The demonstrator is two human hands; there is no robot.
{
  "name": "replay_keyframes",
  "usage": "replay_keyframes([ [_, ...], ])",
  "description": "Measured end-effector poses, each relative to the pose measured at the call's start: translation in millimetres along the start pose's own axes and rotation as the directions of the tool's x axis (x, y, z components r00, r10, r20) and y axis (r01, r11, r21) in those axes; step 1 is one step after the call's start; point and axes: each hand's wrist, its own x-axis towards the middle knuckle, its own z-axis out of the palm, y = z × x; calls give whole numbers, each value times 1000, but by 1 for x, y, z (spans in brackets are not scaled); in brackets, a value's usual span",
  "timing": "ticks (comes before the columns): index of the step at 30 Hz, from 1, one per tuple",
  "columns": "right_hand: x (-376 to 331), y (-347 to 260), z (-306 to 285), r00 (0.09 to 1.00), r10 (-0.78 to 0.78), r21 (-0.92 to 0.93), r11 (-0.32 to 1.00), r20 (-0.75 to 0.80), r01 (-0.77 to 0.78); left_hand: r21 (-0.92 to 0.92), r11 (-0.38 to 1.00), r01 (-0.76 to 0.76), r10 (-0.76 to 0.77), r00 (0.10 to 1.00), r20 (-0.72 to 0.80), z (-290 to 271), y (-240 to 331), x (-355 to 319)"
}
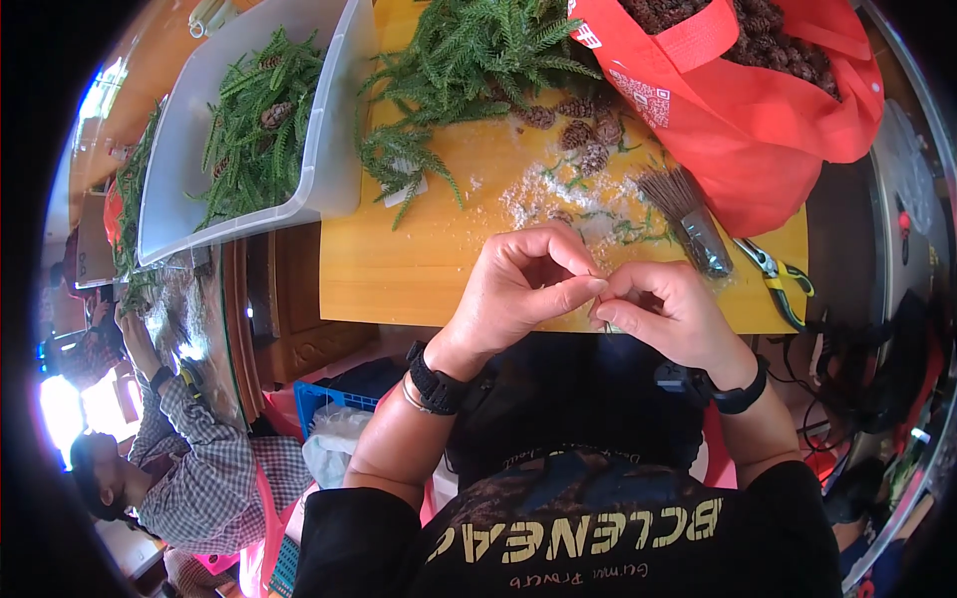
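The left hand (528, 284) and the right hand (673, 314) meet above the near edge of the surface (399, 289), thumb and forefinger pinched on each. They seem to share a thin strand (608, 327), nearly hidden by the fingertips; I cannot tell just what it is. The step looks like fine finger work, perhaps twisting or straightening, and the next move calls for one pinch to hold steady while the other shifts its grip.

Just beyond the hands, white flakes (543, 194) and green scraps litter the middle of the surface. A bundle of brown stems (673, 189) in clear wrap lies just past the right hand, with pliers (773, 274) near the right near corner. Farther out are loose pine cones (578, 135), a heap of green sprigs (488, 50) toward the far edge, and a red bag (748, 110) of cones crowding the far right. A translucent bin (334, 189) of greenery blocks the left edge. Nothing stands against the hands themselves; the bundle most limits room ahead of the right one.
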Motion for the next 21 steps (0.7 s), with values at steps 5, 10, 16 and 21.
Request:
replay_keyframes([
  [5,0,-2,0,999,-30,-69,997,-13,29,-30,1000,-3,3,1000,2,1,0,1],
  [10,0,1,0,1000,-19,17,1000,-1,19,-84,996,-17,20,999,27,3,-2,1],
  [16,0,5,-3,1000,7,67,998,4,-7,-7,999,32,-32,999,-8,3,-1,0],
  [21,0,0,-4,1000,-3,-10,1000,-9,3,-45,999,-13,11,999,-40,2,-1,1],
])
